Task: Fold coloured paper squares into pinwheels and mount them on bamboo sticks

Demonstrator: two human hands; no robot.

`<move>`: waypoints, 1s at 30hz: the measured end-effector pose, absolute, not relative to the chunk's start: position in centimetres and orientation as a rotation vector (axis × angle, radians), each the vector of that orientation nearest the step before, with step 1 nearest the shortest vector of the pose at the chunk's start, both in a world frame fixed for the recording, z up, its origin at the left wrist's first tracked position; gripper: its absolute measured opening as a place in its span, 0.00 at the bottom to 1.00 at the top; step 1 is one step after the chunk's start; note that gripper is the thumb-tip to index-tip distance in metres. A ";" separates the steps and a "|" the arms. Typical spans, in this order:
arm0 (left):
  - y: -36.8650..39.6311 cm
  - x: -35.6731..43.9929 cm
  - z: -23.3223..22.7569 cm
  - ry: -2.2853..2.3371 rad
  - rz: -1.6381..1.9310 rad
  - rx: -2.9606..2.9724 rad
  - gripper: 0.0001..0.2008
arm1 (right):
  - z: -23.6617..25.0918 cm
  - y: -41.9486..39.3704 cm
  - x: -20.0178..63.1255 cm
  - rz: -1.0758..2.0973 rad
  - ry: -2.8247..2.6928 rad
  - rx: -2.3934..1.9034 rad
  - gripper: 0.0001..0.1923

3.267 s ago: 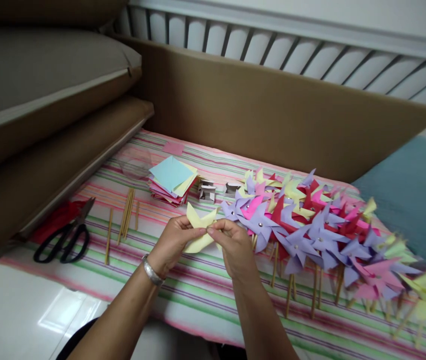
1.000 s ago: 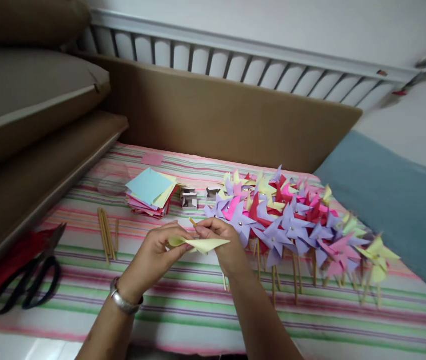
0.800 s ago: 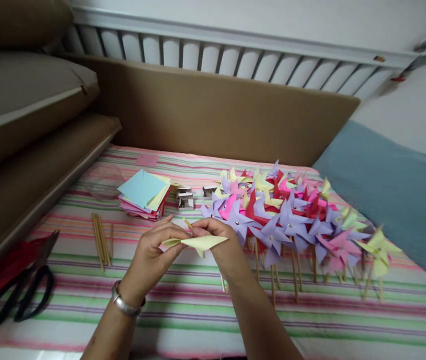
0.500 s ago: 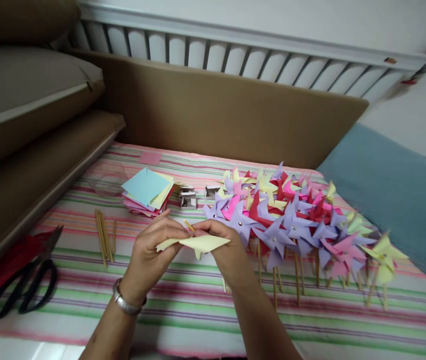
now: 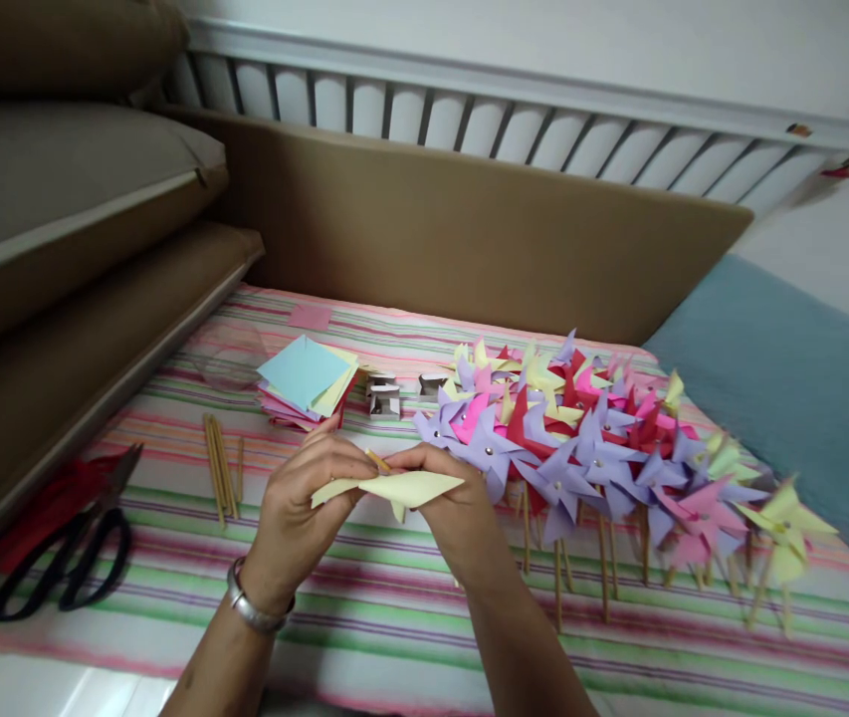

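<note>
Between my two hands is a pale yellow paper pinwheel (image 5: pixel 409 487), its blades folded and seen nearly edge-on. My left hand (image 5: pixel 312 483), with a metal bracelet at the wrist, pinches its left side. My right hand (image 5: pixel 443 488) is closed round the far right side, with its fingertips partly hidden behind the paper. The tip of a wooden stick (image 5: pixel 377 460) pokes up between the hands, behind the pinwheel. To the right stand or lie many finished pinwheels (image 5: pixel 595 458) in lilac, red, pink and yellow, on wooden sticks.
A stack of coloured paper squares (image 5: pixel 305 376) lies beyond my left hand, beside small open boxes (image 5: pixel 383 396). Loose wooden sticks (image 5: pixel 221 473) and black-handled scissors (image 5: pixel 70 558) lie to the left on the striped cloth (image 5: pixel 364 637). Brown cushions (image 5: pixel 96 269) and a brown panel (image 5: pixel 469 219) border it.
The view has shifted slightly, so the surroundings sit further right in the picture. Both hands keep their grip on the yellow pinwheel, with only slight movement.
</note>
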State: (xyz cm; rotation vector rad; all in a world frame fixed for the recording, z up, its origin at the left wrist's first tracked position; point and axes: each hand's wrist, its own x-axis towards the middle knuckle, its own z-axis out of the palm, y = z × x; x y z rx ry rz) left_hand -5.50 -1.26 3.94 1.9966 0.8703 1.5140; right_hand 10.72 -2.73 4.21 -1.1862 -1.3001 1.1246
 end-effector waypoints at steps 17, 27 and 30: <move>-1.1 -5.2 3.6 0.865 1.510 2.035 0.07 | 3.5 -2.6 10.5 1.171 -1.246 -1.106 0.05; -1.2 -5.4 3.5 0.872 1.490 1.998 0.08 | 3.4 -2.5 10.5 1.050 -1.317 -1.107 0.05; -1.2 -5.4 3.4 0.868 1.482 1.985 0.08 | 3.4 -2.5 10.6 1.047 -1.325 -1.119 0.06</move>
